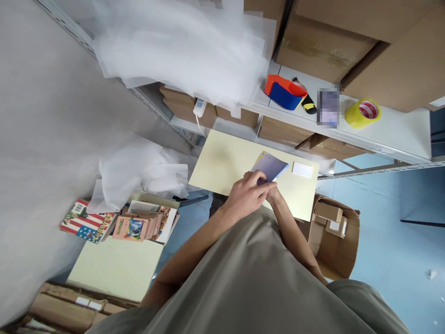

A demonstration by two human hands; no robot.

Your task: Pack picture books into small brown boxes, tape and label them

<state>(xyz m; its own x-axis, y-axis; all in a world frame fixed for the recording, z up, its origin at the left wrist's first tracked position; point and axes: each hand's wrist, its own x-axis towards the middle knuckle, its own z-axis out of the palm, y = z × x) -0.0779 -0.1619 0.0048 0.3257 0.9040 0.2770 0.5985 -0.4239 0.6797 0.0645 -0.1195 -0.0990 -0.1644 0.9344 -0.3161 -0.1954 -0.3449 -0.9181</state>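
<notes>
You have a thin, flat booklet point(270, 163) over the middle of the smooth, pale-yellow table point(222, 157), with crumpled, translucent sheets point(128, 171) left of that table. Your left hand point(248, 192) closes its bent fingers on the booklet's near edge; your right hand point(272, 192) is mostly hidden, so I cannot tell its fingers' grip.
</notes>
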